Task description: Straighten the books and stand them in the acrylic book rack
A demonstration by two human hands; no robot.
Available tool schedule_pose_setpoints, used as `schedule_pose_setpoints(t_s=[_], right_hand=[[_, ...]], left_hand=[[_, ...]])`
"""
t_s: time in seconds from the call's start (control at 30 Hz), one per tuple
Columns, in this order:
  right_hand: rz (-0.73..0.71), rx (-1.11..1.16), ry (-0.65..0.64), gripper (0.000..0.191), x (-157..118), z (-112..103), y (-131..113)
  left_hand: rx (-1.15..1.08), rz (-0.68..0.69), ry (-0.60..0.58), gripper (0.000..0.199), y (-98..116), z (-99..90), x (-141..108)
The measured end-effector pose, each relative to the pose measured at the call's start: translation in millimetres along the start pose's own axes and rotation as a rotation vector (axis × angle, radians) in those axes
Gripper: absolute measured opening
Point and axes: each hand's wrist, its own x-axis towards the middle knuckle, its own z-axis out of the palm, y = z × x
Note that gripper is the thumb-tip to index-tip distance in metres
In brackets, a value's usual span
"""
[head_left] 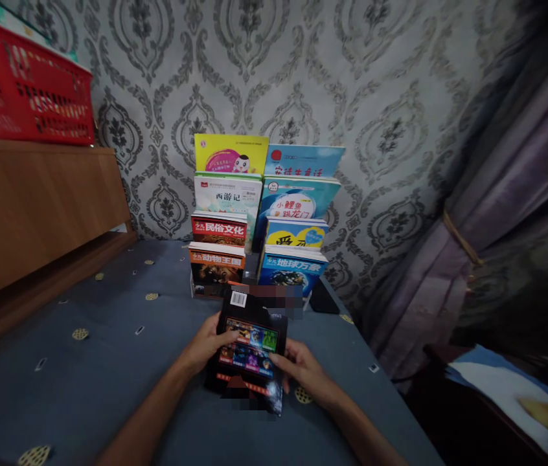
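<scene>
A black-backed book with small colour pictures and a white barcode is held tilted over the table, its lower part blurred. My left hand grips its left edge, thumb lying across the cover. On the right edge, my right hand is closed around it with the thumb on the pictures. Just beyond stand two columns of upright books in a stepped rack. At the front left is an orange book with a lion, and at the front right a blue book with a globe.
A blue-grey cloth with printed yellow shapes covers the table. At the upper left, a red plastic basket sits on a wooden cabinet. A tied curtain hangs at the right, above a dark stand with papers.
</scene>
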Motion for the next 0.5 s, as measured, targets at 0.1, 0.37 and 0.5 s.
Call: schedule_pose_setpoints(t_s=[0.1, 0.37, 0.5], right_hand=[[-0.023, -0.036, -0.022, 0.054, 5.3, 0.9, -2.8], [-0.063, -0.084, -0.092, 0.056, 32.9, 10.7, -8.0], [-0.095, -0.104, -0.103, 0.057, 49.2, 20.4, -7.8]], left_hand=[[0.061, 0.011, -0.015, 0.058, 1.8, -10.2, -3.7], [0.125, 0.000, -0.092, 0.061, 14.3, -43.4, -8.2], [0.147, 0.024, -0.121, 0.062, 22.8, -62.1, -7.3]])
